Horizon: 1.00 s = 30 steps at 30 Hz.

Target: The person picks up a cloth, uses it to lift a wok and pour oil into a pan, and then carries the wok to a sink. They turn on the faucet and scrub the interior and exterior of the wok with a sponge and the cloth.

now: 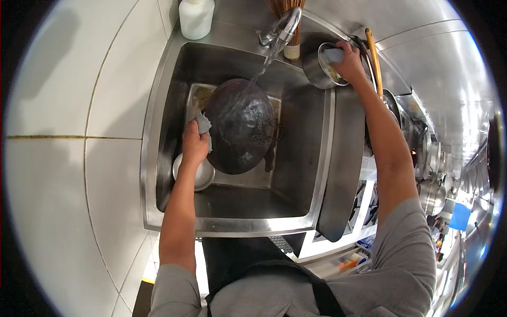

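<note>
Blackened wok [240, 124] apparently mid-scrub (tap [280, 29] running); left hand [194, 145] clamps cloth [203, 126] against it, right hand [349, 61] grips pot [322, 68]; next probably needs firm wiping pressure.

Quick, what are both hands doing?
Left hand: closed on a grey cloth against the wok.
Right hand: gripping a pale cloth in the steel pot.

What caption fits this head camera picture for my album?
Left hand holds a grey cloth to a dark wok under the running tap; right hand touches a small pot.
</note>
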Each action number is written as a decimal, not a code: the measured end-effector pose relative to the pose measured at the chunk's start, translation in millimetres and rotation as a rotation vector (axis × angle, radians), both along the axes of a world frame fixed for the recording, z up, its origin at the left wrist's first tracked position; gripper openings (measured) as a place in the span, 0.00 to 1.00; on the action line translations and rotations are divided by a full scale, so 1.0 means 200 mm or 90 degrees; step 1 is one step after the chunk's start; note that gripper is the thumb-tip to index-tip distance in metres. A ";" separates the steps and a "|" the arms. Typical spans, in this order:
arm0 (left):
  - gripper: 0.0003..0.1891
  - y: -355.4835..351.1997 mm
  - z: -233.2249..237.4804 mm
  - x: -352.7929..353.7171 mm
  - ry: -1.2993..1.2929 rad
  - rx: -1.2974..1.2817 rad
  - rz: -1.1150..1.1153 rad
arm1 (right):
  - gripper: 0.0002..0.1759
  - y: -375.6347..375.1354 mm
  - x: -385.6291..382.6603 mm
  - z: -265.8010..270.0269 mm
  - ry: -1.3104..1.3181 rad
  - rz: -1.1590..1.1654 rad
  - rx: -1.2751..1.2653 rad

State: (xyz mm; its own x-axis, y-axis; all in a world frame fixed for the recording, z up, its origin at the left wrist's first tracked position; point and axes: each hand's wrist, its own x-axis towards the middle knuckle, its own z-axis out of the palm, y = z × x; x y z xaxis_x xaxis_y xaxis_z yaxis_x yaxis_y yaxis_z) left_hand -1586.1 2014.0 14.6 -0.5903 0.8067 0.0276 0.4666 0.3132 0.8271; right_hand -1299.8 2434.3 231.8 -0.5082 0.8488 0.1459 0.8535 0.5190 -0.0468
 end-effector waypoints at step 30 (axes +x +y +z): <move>0.31 -0.03 -0.08 -0.14 -0.085 -0.140 -0.073 | 0.33 -0.26 -0.07 0.39 0.054 0.185 0.420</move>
